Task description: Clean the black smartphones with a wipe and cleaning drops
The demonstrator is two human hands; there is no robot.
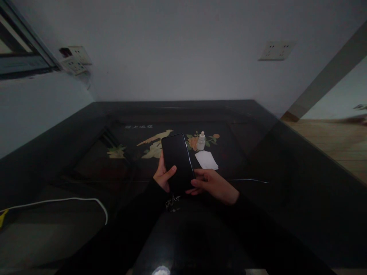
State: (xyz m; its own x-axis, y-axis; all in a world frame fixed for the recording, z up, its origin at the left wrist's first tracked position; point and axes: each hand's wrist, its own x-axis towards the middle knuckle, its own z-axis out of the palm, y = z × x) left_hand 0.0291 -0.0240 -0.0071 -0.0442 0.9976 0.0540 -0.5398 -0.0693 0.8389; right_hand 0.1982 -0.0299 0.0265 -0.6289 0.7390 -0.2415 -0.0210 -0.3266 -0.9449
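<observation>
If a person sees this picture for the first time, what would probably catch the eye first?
Probably the black smartphone, held by the left hand and right hand near the centre. Beyond the right hand, a small white bottle and white paper stand out against the dark tabletop.

Left hand (pixel 164 177): fingers partly hiding behind smartphone (pixel 179 151). White cable (pixel 57 200), left of smartphone: running off-frame. Round white object (pixel 161 271), below smartphone: being cropped, escaping identification.

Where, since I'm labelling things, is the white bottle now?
In the head view, the bottle stands right of the phone, just beyond the white paper.
</observation>
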